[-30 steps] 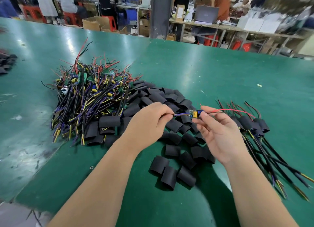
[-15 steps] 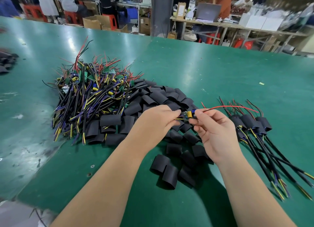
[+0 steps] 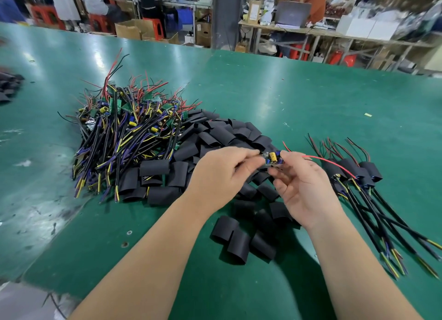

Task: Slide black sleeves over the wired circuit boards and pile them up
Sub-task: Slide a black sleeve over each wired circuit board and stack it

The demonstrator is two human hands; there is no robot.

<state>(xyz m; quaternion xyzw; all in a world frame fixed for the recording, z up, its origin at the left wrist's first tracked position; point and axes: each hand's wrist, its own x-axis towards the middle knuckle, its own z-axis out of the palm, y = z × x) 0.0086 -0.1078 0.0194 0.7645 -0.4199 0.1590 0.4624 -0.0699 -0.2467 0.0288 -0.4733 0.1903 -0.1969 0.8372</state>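
Note:
Between my hands hangs a small wired circuit board (image 3: 272, 158) with a yellow capacitor; its red wire trails off to the right. My left hand (image 3: 222, 173) pinches the board's left end with curled fingers. My right hand (image 3: 303, 185) pinches its right end between thumb and fingertips. A heap of unsleeved boards with black, yellow and purple wires (image 3: 124, 138) lies at the left. Loose black sleeves (image 3: 215, 138) spread under and below my hands. Sleeved boards (image 3: 354, 171) lie piled at the right, cables running toward the near edge.
The green table (image 3: 299, 94) stretches far back and right. More black sleeves (image 3: 9, 85) sit at the far left edge. A scuffed worn patch (image 3: 28, 214) marks the near left. Beyond the table are boxes, red stools, benches and people.
My hands have drawn closer together around the board. The left hand slid along the wires up to the board's left end, and the red wire now droops to the right.

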